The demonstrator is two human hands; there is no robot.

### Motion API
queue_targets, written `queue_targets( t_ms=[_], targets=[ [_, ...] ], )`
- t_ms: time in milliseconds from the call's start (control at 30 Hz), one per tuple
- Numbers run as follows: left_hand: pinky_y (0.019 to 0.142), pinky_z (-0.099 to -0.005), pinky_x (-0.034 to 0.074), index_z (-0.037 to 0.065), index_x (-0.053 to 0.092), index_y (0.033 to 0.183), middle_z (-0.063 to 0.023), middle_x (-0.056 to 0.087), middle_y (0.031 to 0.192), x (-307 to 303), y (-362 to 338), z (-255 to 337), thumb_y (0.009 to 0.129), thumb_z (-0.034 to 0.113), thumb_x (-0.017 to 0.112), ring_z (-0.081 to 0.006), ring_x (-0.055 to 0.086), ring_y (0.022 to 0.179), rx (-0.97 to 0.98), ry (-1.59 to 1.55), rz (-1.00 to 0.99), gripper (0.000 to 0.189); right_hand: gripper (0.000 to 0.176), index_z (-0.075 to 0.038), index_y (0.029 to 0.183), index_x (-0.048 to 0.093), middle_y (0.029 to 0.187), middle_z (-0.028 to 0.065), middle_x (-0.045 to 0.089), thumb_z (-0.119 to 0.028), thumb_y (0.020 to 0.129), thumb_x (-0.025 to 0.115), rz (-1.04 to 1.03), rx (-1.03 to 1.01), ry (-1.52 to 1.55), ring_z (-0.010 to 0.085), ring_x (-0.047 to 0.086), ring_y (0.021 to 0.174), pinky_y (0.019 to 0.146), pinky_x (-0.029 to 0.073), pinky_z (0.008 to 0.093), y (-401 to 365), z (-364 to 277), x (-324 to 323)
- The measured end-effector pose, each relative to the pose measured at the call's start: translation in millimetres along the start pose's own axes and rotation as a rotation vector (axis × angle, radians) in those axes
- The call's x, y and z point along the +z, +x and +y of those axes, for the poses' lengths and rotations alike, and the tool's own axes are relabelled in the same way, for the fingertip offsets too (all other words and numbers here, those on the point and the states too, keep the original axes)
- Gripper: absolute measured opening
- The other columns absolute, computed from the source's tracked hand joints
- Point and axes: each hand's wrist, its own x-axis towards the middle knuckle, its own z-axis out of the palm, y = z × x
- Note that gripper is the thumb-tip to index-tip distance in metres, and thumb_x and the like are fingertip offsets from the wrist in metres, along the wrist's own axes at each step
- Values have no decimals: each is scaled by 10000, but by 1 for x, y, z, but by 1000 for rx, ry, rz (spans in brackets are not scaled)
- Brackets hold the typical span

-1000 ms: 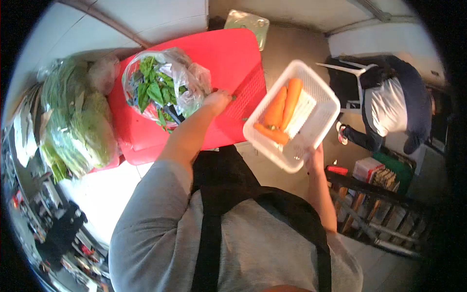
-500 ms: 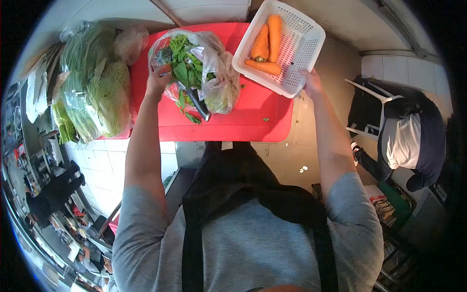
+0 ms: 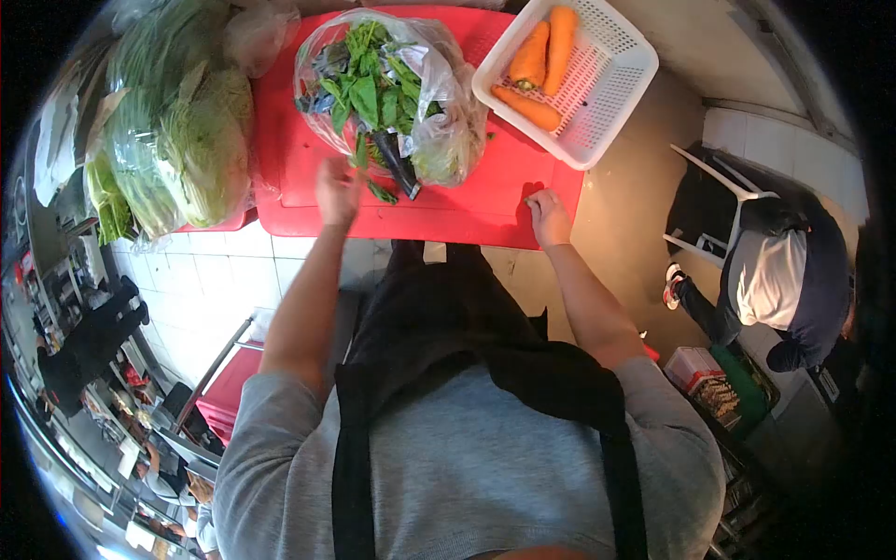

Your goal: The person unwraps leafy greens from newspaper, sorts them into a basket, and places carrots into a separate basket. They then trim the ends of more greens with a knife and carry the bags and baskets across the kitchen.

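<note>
My left hand [image 3: 337, 193] is over the front part of the red table [image 3: 299, 213], just below a clear plastic bag [image 3: 448, 140] of leafy greens [image 3: 373, 93]. Its fingers are smeared by motion. A dark handle-like object [image 3: 397, 166] sticks out of the bag's lower side, with a loose leafy sprig beside it. My right hand [image 3: 549, 217] is low at the table's right front edge, fingers curled together; what they hold, if anything, is too small to name. Above it stands a white perforated basket [image 3: 611, 98] with three carrots [image 3: 560, 47] inside.
Big plastic bags of long green vegetables [image 3: 173, 121] lie at the left. On the right, a bent-over person [image 3: 784, 271] is beside a white-framed stool [image 3: 719, 196]. Other people and shelves show at the far left. A red stool [image 3: 229, 392] stands at lower left.
My right hand has let go of the basket and moved down and left. My left hand has left the bag and come down toward the front edge. The view has shifted slightly.
</note>
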Motion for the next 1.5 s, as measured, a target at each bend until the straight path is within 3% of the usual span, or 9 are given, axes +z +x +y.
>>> queue_targets(
  t_ms=[100, 267, 600, 733, 900, 1067, 1167, 1400, 1500],
  targets=[
    [829, -436, 449, 54, 479, 1103, -143, 543, 994, 26, -46, 7, 662, 178, 799, -348, 526, 972, 115, 300, 2, 559, 74, -42, 876, 570, 879, 134, 573, -88, 833, 608, 90, -48, 54, 326, 573, 841, 734, 483, 404, 29, -19, 9],
    [728, -460, 483, 85, 538, 968, -160, 559, 893, 33, -43, -8, 765, 112, 664, -356, 569, 833, 85, 391, -54, 240, 89, -53, 872, 555, 867, 168, 563, -77, 801, 603, 195, -151, 111, 366, 559, 828, 726, 464, 452, 93, -65, 37],
    [767, -326, 521, 14, 588, 983, -50, 639, 920, -45, 34, 81, 785, -45, 642, -162, 625, 949, 208, -44, 174, 213, 77, -37, 844, 566, 807, 120, 602, -55, 792, 620, 115, 4, 529, 297, 603, 716, 666, 493, 395, 59, -168, 0],
    [765, -290, 509, 21, 590, 1088, -54, 640, 927, -37, 80, 71, 771, -28, 652, -148, 625, 895, 398, -176, -218, 327, 109, -39, 883, 558, 814, 114, 606, -49, 788, 612, 131, -240, 373, 306, 616, 762, 681, 496, 425, 84, -215, 32],
    [772, -278, 499, 33, 610, 1078, -104, 644, 956, -37, 93, 18, 733, 32, 678, -178, 619, 882, -116, -373, 55, 352, 331, -66, 1012, 483, 1022, 164, 529, -135, 754, 678, -292, -94, -95, 352, 568, 917, 745, 496, 458, 67, -244, 56],
    [784, -434, 503, 86, 509, 1216, -109, 648, 854, 3, 91, -19, 629, 234, 818, -369, 620, 788, 1, 365, 543, 680, 769, -183, 1385, 327, 1139, 164, 437, -160, 721, 714, -274, -113, -358, 375, 489, 1039, 823, 479, 463, 65, -240, 86],
    [762, -430, 511, 76, 530, 1160, -123, 647, 796, 6, 104, 3, 654, 232, 801, -386, 617, 726, -411, 126, 238, 595, 844, -177, 1430, 279, 1121, 181, 438, -124, 700, 700, -194, -106, -381, 389, 489, 1027, 823, 475, 465, 60, -231, 100],
    [559, -268, 455, 71, 496, 985, 0, 517, 713, -44, 68, 47, 861, 33, 602, -94, 491, 590, -358, -950, 41, 168, 785, -101, 1411, 299, 991, 179, 521, -70, 699, 628, -376, 84, 87, 308, 569, 825, 713, 501, 394, 46, -256, 42],
    [592, -263, 486, 65, 482, 1010, -1, 499, 766, -74, 44, 66, 886, 41, 550, -90, 500, 634, -245, -852, 6, 143, 715, -99, 1398, 326, 871, 97, 553, -57, 734, 587, -500, 242, 520, 188, 561, 659, 563, 488, 323, 26, -273, -8]
  ],
)
